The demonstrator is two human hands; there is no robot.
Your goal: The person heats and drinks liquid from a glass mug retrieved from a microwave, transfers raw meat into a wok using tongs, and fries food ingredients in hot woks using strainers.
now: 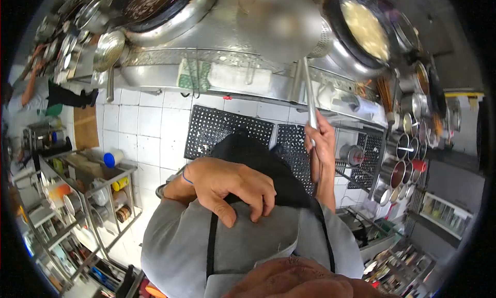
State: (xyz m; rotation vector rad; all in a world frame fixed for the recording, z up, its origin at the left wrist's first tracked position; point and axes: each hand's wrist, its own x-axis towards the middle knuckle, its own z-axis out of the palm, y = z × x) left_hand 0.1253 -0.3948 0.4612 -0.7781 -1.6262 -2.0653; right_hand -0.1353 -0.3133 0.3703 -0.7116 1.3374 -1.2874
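My left hand (232, 189) rests against the chest of my grey shirt, holding nothing; its fingers are apart and a little curled, with a blue band at the wrist. To the right, my right hand (323, 138) is closed round the lower end of a long metal handle (309, 88). This handle runs up to a perforated strainer (324, 38) at the stove, partly hidden by a blurred patch. Just right of the strainer, a wok (336, 19) holds pale, foamy contents (366, 29).
Another wok (194, 11) with dark liquid stands upper left, beside a ladle (109, 50). Cloths (240, 78) lie along the stove's front edge. Pots (392, 171) line the right side. A metal rack (116, 184) and another person (28, 88) are at left.
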